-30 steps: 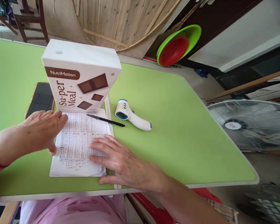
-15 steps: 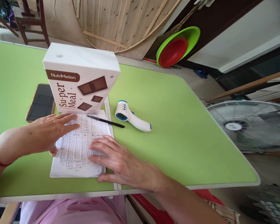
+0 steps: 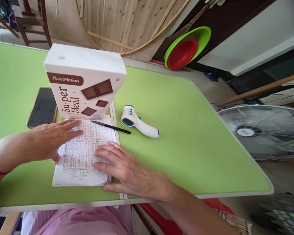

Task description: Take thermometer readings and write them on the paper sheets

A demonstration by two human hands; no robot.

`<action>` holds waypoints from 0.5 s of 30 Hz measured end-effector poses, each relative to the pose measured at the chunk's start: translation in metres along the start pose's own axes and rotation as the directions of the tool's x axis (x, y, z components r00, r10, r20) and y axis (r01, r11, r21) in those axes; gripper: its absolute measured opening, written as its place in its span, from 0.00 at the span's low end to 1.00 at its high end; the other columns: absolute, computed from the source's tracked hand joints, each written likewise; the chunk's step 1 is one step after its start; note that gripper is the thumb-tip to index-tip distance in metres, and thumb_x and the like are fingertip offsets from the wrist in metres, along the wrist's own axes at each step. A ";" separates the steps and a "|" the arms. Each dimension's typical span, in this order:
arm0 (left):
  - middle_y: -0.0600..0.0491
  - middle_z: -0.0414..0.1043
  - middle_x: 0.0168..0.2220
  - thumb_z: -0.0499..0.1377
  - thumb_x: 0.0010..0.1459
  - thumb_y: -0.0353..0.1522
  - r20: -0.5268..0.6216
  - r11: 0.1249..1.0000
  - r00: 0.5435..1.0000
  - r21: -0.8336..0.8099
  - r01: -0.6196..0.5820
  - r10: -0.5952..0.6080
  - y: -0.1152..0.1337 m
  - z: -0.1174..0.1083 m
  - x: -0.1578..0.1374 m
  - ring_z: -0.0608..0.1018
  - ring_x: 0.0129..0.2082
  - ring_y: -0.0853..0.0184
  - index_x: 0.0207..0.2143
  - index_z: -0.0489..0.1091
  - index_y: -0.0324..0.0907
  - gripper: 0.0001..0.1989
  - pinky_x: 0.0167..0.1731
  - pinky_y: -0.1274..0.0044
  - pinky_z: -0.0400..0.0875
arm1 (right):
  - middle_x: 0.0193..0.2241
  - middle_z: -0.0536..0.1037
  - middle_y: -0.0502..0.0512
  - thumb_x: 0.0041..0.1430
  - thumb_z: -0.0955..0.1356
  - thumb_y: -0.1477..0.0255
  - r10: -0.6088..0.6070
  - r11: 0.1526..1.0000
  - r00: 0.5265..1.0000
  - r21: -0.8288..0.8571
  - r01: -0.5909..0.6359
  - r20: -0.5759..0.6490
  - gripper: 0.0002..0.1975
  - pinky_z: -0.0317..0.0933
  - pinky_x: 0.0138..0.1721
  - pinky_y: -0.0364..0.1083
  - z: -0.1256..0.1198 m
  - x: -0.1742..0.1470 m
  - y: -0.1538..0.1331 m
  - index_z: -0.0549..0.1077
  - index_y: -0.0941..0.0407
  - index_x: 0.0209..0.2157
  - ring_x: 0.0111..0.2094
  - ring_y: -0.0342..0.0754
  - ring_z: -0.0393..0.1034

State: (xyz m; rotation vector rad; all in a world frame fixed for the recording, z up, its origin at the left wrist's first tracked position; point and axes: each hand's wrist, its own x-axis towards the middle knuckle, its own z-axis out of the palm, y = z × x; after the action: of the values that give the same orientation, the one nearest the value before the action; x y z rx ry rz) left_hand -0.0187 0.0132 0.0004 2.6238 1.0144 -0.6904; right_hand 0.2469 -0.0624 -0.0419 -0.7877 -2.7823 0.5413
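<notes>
Starting from the left: a dark smartphone in a tan case [image 3: 42, 107] lies flat on the light green tabletop [image 3: 186, 130], just beside the left hand [image 3: 52, 138]. That hand rests palm down with fingers stretched out and loosely together, gripping nothing, its fingertips on the upper left part of the stack of white paper sheets covered in handwritten rows [image 3: 84, 151]. The stack lies flat near the front edge of the tabletop, right in front of the person.

Behind the papers stands a tall white cardboard box printed with brown chocolate squares [image 3: 84, 85], upright, its base touching or just over the top edge of the sheets. A slim black pen [image 3: 110, 126] lies across the top right corner of the papers, its tip poking out toward the right.

The right hand [image 3: 129, 171] is also flat, fingers spread a bit and pressing down on the lower right part of the sheets, nothing clamped in it.

Further right, well clear of the papers, a white and blue pistol-shaped infrared thermometer [image 3: 137, 122] lies on its side. Past the tabletop edge there's a metal-grilled fan [image 3: 264, 132].
</notes>
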 end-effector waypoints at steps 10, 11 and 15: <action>0.41 0.37 0.71 0.71 0.45 0.28 -0.114 0.994 0.989 -0.041 -0.099 0.094 -0.009 0.011 -0.004 0.47 0.70 0.53 0.68 0.50 0.45 0.51 0.66 0.65 0.51 | 0.55 0.71 0.66 0.61 0.69 0.62 0.015 1.000 1.000 -0.004 -0.015 0.018 0.21 0.52 0.64 0.65 -0.002 0.001 0.000 0.72 0.59 0.52 0.63 0.58 0.59; 0.41 0.37 0.71 0.71 0.45 0.27 -0.119 0.994 0.988 -0.046 -0.101 0.095 -0.008 0.011 -0.004 0.47 0.70 0.53 0.68 0.50 0.45 0.51 0.66 0.65 0.50 | 0.55 0.71 0.67 0.61 0.69 0.62 0.011 1.000 1.000 -0.004 -0.011 0.020 0.22 0.52 0.64 0.65 -0.002 0.001 0.000 0.72 0.59 0.52 0.63 0.59 0.59; 0.40 0.39 0.71 0.71 0.44 0.27 -0.063 0.999 0.997 -0.009 -0.051 0.050 -0.004 0.005 -0.001 0.50 0.70 0.51 0.68 0.52 0.44 0.50 0.65 0.65 0.54 | 0.53 0.73 0.66 0.60 0.67 0.53 -0.016 1.000 1.000 0.007 0.016 -0.026 0.26 0.53 0.63 0.65 -0.002 0.002 0.002 0.74 0.59 0.50 0.61 0.59 0.61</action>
State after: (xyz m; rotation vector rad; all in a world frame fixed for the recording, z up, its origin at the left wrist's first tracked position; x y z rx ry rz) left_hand -0.0237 0.0132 -0.0033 2.6674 0.9624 -0.5933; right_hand 0.2468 -0.0592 -0.0412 -0.7646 -2.7594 0.5342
